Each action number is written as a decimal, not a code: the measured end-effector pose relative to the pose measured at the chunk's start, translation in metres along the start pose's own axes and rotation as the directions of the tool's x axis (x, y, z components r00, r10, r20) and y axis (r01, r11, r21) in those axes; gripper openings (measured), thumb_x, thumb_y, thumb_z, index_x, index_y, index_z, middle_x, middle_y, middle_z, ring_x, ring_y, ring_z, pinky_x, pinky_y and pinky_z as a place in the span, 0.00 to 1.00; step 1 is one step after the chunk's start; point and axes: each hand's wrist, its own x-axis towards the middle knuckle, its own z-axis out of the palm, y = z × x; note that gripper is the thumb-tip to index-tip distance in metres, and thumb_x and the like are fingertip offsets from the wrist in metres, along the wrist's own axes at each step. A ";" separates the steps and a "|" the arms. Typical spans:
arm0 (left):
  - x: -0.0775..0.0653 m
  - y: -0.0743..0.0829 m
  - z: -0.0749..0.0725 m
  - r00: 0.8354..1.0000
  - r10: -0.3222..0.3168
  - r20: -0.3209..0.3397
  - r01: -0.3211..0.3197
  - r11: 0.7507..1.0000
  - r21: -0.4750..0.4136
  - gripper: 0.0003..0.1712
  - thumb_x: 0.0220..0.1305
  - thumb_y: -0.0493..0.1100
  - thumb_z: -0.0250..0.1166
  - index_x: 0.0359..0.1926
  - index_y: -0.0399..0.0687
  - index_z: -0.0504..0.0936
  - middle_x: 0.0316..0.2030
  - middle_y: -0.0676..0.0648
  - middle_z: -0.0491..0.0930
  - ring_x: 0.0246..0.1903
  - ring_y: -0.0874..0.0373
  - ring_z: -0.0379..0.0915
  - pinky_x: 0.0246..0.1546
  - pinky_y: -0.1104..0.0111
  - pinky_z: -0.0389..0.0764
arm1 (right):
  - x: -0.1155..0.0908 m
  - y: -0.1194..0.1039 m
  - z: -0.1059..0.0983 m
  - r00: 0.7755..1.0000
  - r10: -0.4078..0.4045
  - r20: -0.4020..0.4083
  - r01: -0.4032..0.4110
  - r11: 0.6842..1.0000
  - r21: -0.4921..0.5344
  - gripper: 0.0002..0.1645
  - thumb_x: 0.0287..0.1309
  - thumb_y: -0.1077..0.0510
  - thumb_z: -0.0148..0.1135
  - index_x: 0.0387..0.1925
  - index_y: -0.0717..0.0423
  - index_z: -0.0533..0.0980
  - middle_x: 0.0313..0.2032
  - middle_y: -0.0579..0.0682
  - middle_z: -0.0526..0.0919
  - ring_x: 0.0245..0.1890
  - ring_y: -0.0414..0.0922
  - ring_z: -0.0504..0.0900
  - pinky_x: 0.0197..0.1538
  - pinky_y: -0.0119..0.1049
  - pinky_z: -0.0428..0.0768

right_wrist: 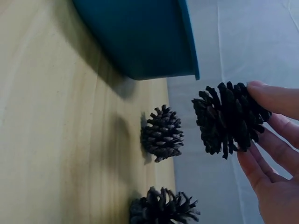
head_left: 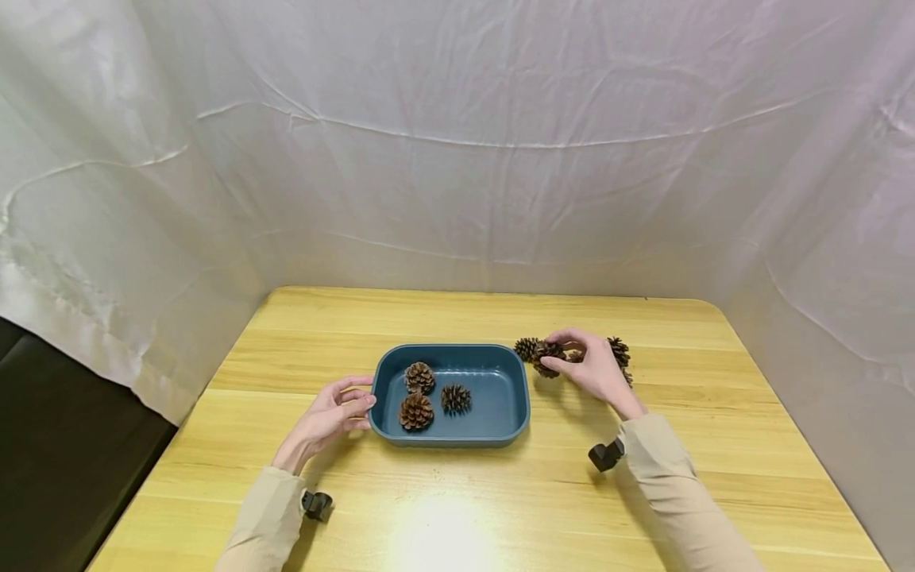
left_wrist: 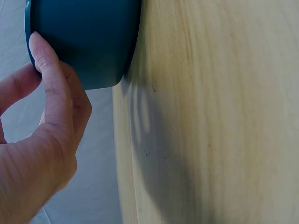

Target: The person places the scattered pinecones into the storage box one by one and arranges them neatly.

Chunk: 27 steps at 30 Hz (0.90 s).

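A dark blue rectangular tray (head_left: 449,442) with raised sides stands on the table, with 3 brown pine cones in its left half and middle, one of them a small pine cone (head_left: 456,399). My left hand (head_left: 325,417) grips the tray's left end, its thumb on the rim in the left wrist view. To the right of the tray, my right hand (head_left: 589,365) pinches a pine cone (right_wrist: 229,119) between thumb and fingers, held above the tabletop. Another pine cone (right_wrist: 163,134) lies on the table just beyond it, near the tray's right corner.
More pine cones (head_left: 619,352) lie on the table behind and beside my right hand, partly hidden by it. The wooden table (head_left: 286,326) is bordered at the back and sides by a pale hanging cloth (head_left: 457,199). A dark surface (head_left: 64,445) shows at the left.
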 end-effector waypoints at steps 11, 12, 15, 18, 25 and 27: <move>0.000 0.000 0.000 1.000 -0.005 -0.001 0.005 1.000 0.011 0.33 0.72 0.32 0.58 0.70 0.23 0.55 0.39 0.52 0.78 0.31 0.65 0.77 0.35 0.72 0.87 | 0.004 -0.018 0.006 0.998 -0.059 -0.028 0.059 0.998 0.014 0.27 0.54 0.54 0.76 0.55 0.57 0.80 0.52 0.56 0.86 0.51 0.53 0.83 0.56 0.50 0.82; 0.000 0.000 0.000 1.000 -0.005 -0.001 0.005 1.000 0.011 0.33 0.72 0.32 0.58 0.70 0.23 0.55 0.39 0.52 0.78 0.31 0.65 0.77 0.35 0.72 0.87 | 0.004 -0.019 0.007 0.998 -0.064 -0.026 0.065 0.998 0.018 0.27 0.54 0.55 0.76 0.55 0.57 0.80 0.51 0.56 0.86 0.51 0.53 0.83 0.57 0.49 0.82; 0.000 0.000 0.001 1.000 -0.005 0.001 0.005 1.000 0.013 0.33 0.72 0.32 0.57 0.70 0.22 0.54 0.39 0.52 0.78 0.32 0.65 0.77 0.36 0.73 0.87 | 0.004 -0.025 0.010 0.997 -0.079 -0.010 0.079 0.996 0.044 0.27 0.54 0.56 0.76 0.55 0.58 0.80 0.52 0.56 0.86 0.52 0.53 0.82 0.60 0.49 0.80; 0.000 0.000 0.000 1.000 -0.003 0.000 0.003 1.000 0.014 0.33 0.72 0.32 0.57 0.70 0.22 0.54 0.39 0.52 0.78 0.32 0.65 0.78 0.36 0.73 0.87 | 0.003 -0.031 0.013 0.996 -0.092 0.009 0.091 0.993 0.075 0.27 0.55 0.56 0.76 0.55 0.59 0.80 0.53 0.56 0.86 0.53 0.53 0.81 0.62 0.55 0.79; 0.000 0.000 0.001 1.000 0.002 0.001 -0.002 1.000 0.010 0.33 0.72 0.33 0.58 0.70 0.22 0.55 0.39 0.51 0.77 0.32 0.65 0.77 0.35 0.72 0.87 | 0.002 -0.040 0.023 0.990 -0.129 0.059 0.125 0.990 0.072 0.27 0.55 0.59 0.75 0.56 0.61 0.80 0.54 0.58 0.85 0.53 0.56 0.83 0.61 0.56 0.80; -0.001 0.000 0.001 1.000 0.002 0.001 -0.002 1.000 0.009 0.33 0.72 0.33 0.58 0.70 0.22 0.55 0.39 0.51 0.77 0.32 0.65 0.77 0.35 0.73 0.87 | 0.002 -0.042 0.026 0.988 -0.134 0.081 0.129 0.989 0.073 0.27 0.55 0.58 0.75 0.56 0.60 0.80 0.54 0.58 0.85 0.53 0.56 0.83 0.61 0.55 0.81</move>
